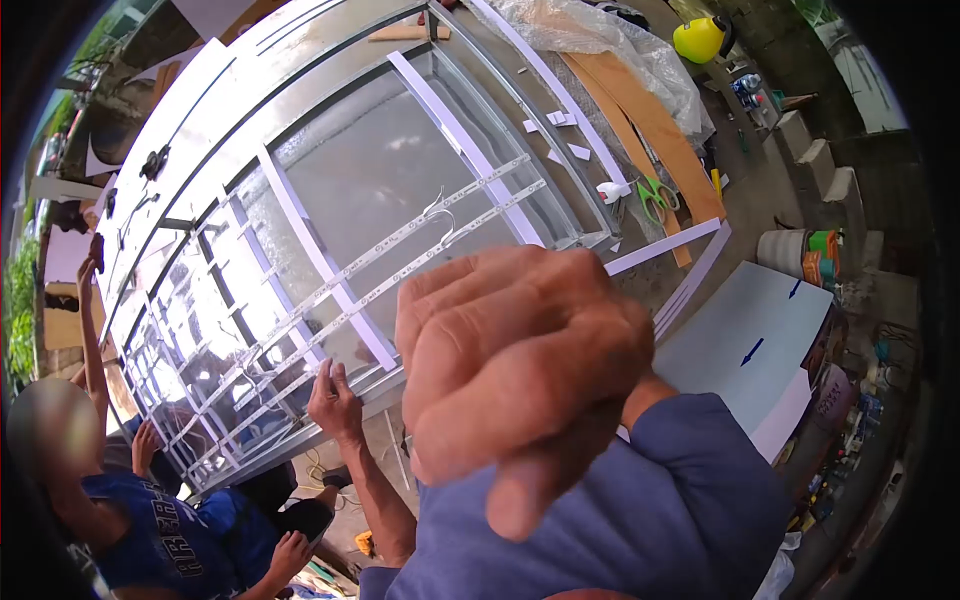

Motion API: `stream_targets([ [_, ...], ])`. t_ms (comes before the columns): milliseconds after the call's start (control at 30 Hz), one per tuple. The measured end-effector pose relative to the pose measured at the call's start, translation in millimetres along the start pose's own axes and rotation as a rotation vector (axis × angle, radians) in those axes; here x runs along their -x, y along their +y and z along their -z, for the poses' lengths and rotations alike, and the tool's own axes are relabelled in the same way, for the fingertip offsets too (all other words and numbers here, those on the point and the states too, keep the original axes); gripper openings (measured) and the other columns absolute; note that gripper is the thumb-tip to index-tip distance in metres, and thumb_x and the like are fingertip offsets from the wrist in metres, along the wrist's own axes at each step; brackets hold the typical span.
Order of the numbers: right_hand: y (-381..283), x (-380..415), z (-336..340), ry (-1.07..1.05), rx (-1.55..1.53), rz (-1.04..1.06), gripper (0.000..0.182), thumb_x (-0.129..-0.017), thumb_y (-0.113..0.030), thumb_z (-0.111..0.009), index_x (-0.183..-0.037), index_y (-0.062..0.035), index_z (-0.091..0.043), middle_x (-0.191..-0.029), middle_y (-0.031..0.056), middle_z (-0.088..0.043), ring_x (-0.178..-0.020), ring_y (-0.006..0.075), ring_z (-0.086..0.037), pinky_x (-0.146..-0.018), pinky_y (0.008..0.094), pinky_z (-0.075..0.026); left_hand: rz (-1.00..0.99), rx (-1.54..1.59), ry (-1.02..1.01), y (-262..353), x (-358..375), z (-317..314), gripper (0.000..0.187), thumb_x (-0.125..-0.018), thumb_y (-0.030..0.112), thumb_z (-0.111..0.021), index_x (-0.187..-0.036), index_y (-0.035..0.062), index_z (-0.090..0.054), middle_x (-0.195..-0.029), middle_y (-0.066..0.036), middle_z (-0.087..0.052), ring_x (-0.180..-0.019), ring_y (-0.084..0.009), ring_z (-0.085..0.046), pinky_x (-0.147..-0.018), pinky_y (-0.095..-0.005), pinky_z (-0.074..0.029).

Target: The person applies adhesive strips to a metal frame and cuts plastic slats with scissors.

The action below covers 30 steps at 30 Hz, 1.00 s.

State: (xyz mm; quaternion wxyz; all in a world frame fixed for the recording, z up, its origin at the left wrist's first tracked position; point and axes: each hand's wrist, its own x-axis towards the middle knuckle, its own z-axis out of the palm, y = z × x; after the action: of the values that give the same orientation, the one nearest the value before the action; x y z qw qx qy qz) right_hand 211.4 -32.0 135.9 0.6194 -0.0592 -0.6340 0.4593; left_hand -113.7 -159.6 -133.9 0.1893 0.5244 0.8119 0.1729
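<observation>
My right hand (pixel 525 365) is raised close to the camera, blurred and large. Its fingers are curled into a loose fist, with one digit pointing down; nothing shows in it. My left hand (pixel 337 405) grips the near edge of a large metal frame (pixel 375 388), fingertips over the bar. White strips (pixel 325 255) cross the frame. Two LED strips (pixel 400 235) with loose white wires run lengthwise over them. Part of the frame is hidden behind my right hand.
At left a person in a blue jersey (pixel 165 530) is beside the frame. Green scissors (pixel 657 200), brown board strips (pixel 640 120) and plastic sheeting (pixel 640 50) lie at the far right. A yellow spray bottle (pixel 700 40) stands behind. A pale panel (pixel 740 335) is at right.
</observation>
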Motion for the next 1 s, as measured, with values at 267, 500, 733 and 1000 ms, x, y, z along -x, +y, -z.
stream_targets([
  [267, -70.6, 63.4, -46.7, 0.089, 0.211, 0.164, 0.020, -0.092, -0.023, -0.073, -0.092, -0.0037, -0.068, -0.079, 0.0070, -0.066, -0.066, 0.0182, -0.064, -0.060, 0.0334, -0.051, -0.061, 0.038, 0.202, 24.4, 12.8, 2.8, 0.024, -0.095, 0.026, -0.066, -0.101, 0.0045, -0.075, -0.062, -0.013, -0.065, -0.056, -0.0246, -0.061, -0.057, -0.0376, -0.046],
  [500, -109.7, 129.4, -16.1, 0.185, 0.744, -0.213, 0.016, -0.092, -0.018, -0.072, -0.099, -0.0039, -0.070, -0.082, 0.0073, -0.066, -0.068, 0.0172, -0.063, -0.060, 0.0327, -0.050, -0.030, -0.110, 0.194, -3.5, 3.2, -7.5, 0.031, -0.093, 0.036, -0.065, -0.101, 0.0078, -0.077, -0.078, -0.016, -0.074, -0.071, -0.0312, -0.070, -0.067, -0.0411, -0.052],
  [733, -139.9, 273.2, 125.8, 0.489, 1.191, -0.833, 0.018, -0.095, -0.014, -0.068, -0.105, 0.0006, -0.070, -0.088, 0.0060, -0.068, -0.073, 0.0133, -0.061, -0.068, 0.0292, -0.049, -0.326, 0.151, 0.443, -10.9, 6.3, -16.5, 0.022, -0.094, 0.022, -0.068, -0.103, 0.0025, -0.075, -0.088, -0.014, -0.074, -0.075, -0.0283, -0.069, -0.071, -0.0407, -0.053],
  [1000, -146.6, 390.9, 354.8, 0.313, 1.390, -1.093, 0.026, -0.086, -0.015, -0.072, -0.108, -0.0014, -0.070, -0.099, 0.0146, -0.073, -0.085, 0.0259, -0.071, -0.076, 0.0356, -0.055, -0.400, 0.540, -0.304, 211.5, 156.5, -67.0, 0.017, -0.095, 0.013, -0.067, -0.101, -0.0014, -0.073, -0.088, -0.012, -0.073, -0.072, -0.0170, -0.066, -0.063, -0.0287, -0.050],
])
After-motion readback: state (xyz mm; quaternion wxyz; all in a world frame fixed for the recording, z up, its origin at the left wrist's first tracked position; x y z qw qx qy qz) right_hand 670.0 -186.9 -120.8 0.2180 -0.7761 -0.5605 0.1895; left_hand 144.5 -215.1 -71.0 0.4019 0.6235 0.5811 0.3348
